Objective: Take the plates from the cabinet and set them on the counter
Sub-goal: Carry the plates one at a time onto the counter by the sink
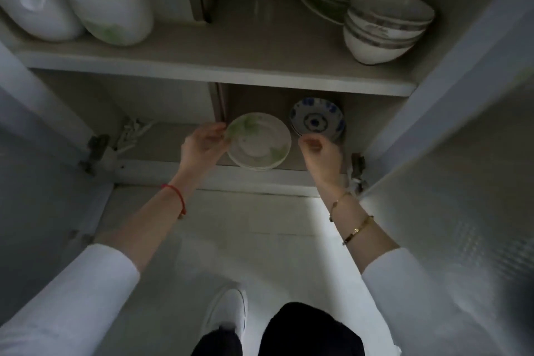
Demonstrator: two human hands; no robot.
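The open cabinet (260, 78) is seen from above, and on its lower shelf (173, 139) a small stack of white plates (260, 143) with a green leaf print lies flat near the front edge, with blue-patterned dishes (318, 120) just beside it on the right and slightly farther back. The stack is flanked by both hands, being round with no long axis to favour. The left hand (202, 144) is set against the stack's left rim with fingers curled on it, while the right hand (320, 150) is held loosely half-closed and empty, near the right rim but apart from it, so the left is the nearer.
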